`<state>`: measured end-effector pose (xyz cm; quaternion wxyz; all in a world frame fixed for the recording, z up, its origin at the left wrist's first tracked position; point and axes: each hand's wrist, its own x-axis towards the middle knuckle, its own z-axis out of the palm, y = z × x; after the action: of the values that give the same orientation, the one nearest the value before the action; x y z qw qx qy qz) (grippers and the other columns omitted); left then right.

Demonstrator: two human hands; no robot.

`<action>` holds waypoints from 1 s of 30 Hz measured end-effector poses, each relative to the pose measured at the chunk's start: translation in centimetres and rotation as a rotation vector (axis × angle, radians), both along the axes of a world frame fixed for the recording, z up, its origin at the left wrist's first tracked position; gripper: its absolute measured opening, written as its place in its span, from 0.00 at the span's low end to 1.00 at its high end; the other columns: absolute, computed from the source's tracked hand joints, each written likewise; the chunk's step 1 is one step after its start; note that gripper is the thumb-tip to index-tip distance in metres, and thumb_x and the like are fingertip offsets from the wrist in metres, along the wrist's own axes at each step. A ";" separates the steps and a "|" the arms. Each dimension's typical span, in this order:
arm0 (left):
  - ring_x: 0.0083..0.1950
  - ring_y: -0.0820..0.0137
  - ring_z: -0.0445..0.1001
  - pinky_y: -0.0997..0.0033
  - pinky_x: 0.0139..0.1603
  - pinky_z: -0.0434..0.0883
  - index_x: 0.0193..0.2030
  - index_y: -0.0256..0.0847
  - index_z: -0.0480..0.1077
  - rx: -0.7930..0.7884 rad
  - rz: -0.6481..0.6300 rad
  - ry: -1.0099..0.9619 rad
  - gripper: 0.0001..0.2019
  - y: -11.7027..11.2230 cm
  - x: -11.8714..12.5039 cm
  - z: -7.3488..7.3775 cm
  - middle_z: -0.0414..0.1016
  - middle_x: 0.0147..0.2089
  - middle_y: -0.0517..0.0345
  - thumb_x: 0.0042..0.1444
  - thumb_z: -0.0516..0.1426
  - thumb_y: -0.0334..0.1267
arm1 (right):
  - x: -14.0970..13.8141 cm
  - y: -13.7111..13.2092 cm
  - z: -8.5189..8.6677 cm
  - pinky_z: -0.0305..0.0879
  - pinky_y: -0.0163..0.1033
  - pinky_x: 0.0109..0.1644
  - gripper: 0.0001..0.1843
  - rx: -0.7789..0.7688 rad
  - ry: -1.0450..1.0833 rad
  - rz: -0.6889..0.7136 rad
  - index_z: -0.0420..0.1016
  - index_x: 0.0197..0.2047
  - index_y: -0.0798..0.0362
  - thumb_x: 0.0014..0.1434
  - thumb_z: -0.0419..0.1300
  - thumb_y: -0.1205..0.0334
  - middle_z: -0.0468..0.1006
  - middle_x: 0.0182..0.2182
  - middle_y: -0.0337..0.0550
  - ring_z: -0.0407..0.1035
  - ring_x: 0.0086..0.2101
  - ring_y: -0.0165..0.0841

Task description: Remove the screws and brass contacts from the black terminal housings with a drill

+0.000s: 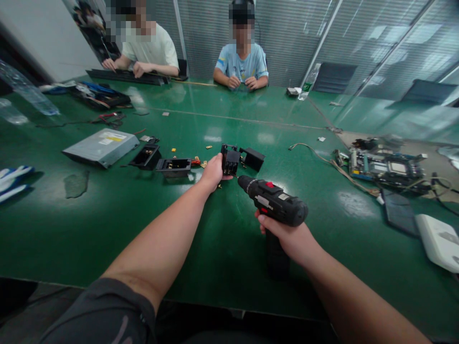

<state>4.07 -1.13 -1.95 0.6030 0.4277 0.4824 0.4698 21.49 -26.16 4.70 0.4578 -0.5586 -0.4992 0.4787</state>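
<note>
Sleeve (107, 310) cropped below, right hand (289, 234) wrapped round drill (278, 200), left hand (213, 172) clutching black housing (230, 160) — fingers (227, 177) partly hidden

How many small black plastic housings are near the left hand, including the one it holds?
4: one housing in the left hand, a second housing to its right, a third housing and a fourth housing to its left. Some may be hidden.

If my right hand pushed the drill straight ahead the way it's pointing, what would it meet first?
Probably the lower part of the black housing in your left hand, just beyond the tip of the drill. Depth is unclear, so your left fingers could come first.
</note>
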 end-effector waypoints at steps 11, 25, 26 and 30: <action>0.52 0.59 0.87 0.55 0.49 0.91 0.57 0.44 0.81 0.027 -0.002 0.016 0.21 0.0 0.0 -0.1 0.86 0.57 0.46 0.81 0.54 0.57 | -0.1 0.0 0.2 0.76 0.50 0.40 0.18 0.001 -0.006 -0.010 0.77 0.52 0.44 0.64 0.73 0.49 0.82 0.36 0.40 0.75 0.31 0.39; 0.56 0.56 0.88 0.52 0.52 0.91 0.58 0.44 0.81 0.020 -0.003 0.008 0.22 0.0 -0.1 0.0 0.87 0.59 0.45 0.80 0.55 0.58 | -0.2 0.1 0.5 0.77 0.51 0.40 0.18 -0.002 -0.008 -0.009 0.76 0.50 0.44 0.63 0.74 0.48 0.82 0.37 0.41 0.74 0.31 0.38; 0.57 0.56 0.88 0.52 0.52 0.91 0.58 0.44 0.81 0.023 -0.004 0.008 0.21 0.1 -0.1 -0.1 0.87 0.60 0.45 0.81 0.55 0.57 | -0.2 0.1 0.4 0.77 0.51 0.40 0.17 0.000 -0.013 -0.011 0.76 0.49 0.44 0.63 0.73 0.48 0.82 0.37 0.41 0.74 0.31 0.38; 0.59 0.54 0.87 0.54 0.50 0.91 0.57 0.44 0.81 0.045 -0.014 0.008 0.20 0.3 -0.1 -0.3 0.87 0.62 0.44 0.81 0.53 0.54 | -0.1 0.1 0.3 0.77 0.50 0.40 0.16 0.014 -0.016 -0.004 0.76 0.48 0.44 0.64 0.73 0.49 0.82 0.37 0.41 0.74 0.32 0.38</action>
<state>4.00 -0.88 -2.28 0.5946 0.4466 0.4710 0.4746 21.35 -26.06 5.03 0.4586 -0.5603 -0.5049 0.4699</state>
